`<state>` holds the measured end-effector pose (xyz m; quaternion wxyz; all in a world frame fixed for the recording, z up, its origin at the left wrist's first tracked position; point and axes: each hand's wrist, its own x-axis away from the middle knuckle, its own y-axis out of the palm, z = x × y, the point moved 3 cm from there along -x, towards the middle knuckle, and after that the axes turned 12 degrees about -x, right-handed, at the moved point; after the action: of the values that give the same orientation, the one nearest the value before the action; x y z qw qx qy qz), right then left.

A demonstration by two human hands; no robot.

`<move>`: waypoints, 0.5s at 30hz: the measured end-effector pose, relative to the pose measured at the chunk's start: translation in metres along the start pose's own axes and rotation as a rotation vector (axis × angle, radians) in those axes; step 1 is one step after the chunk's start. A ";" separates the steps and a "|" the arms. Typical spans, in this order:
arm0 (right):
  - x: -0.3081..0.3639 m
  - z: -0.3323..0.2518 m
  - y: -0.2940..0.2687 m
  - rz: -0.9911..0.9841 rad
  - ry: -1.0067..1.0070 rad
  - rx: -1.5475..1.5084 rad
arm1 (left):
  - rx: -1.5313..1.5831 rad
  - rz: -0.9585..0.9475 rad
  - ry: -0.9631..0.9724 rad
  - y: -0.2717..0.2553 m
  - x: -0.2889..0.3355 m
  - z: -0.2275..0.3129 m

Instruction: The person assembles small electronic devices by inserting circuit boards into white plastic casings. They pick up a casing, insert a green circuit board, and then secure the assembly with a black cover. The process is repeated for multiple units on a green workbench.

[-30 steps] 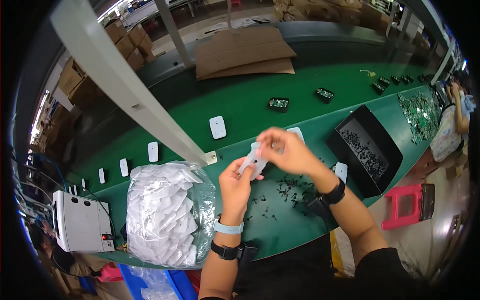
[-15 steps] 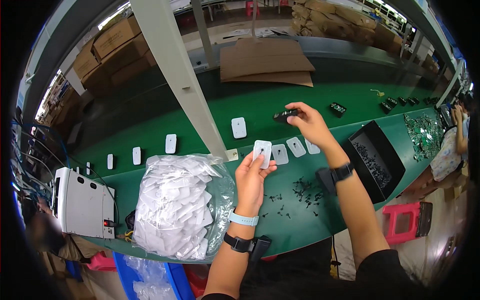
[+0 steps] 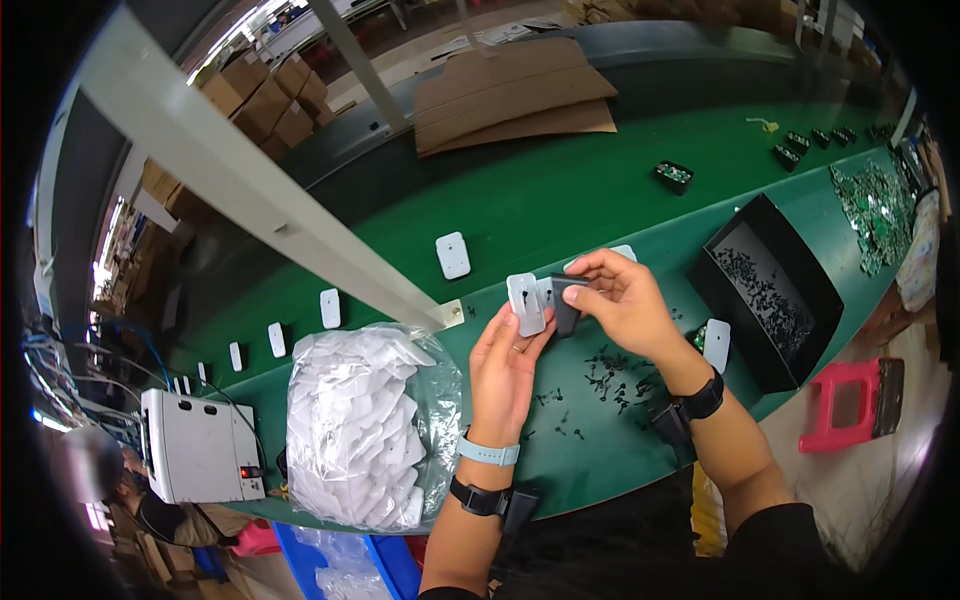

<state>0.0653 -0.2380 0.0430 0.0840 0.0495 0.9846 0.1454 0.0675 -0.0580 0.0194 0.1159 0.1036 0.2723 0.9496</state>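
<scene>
I see L hand [image 3: 505, 365] grasping a white plastic plate [image 3: 526, 303]. R hand [image 3: 628, 303] grips a dark part [image 3: 565, 302] touching it, above green table [image 3: 560, 200].

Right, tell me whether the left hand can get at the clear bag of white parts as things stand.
Probably yes, once freed. The left hand holds a white part, but the clear bag of white parts lies right beside that forearm on the green table, with nothing between them.
</scene>
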 end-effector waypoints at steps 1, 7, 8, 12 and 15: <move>0.002 0.002 0.002 0.019 -0.041 0.043 | -0.021 0.007 -0.003 0.000 0.001 -0.002; 0.007 -0.007 0.011 0.029 -0.186 0.207 | -0.208 0.012 0.030 -0.003 0.003 -0.016; 0.007 -0.006 0.010 0.031 -0.180 0.207 | -0.221 0.011 0.039 -0.002 0.003 -0.016; 0.006 -0.004 0.006 0.041 -0.127 0.189 | -0.285 0.018 0.076 0.001 0.006 -0.013; 0.006 -0.002 0.007 0.031 -0.102 0.165 | -0.315 0.019 0.114 0.000 0.007 -0.012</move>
<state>0.0601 -0.2308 0.0460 0.1275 0.0786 0.9867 0.0623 0.0574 -0.0616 0.0104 0.1060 0.0325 0.1252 0.9859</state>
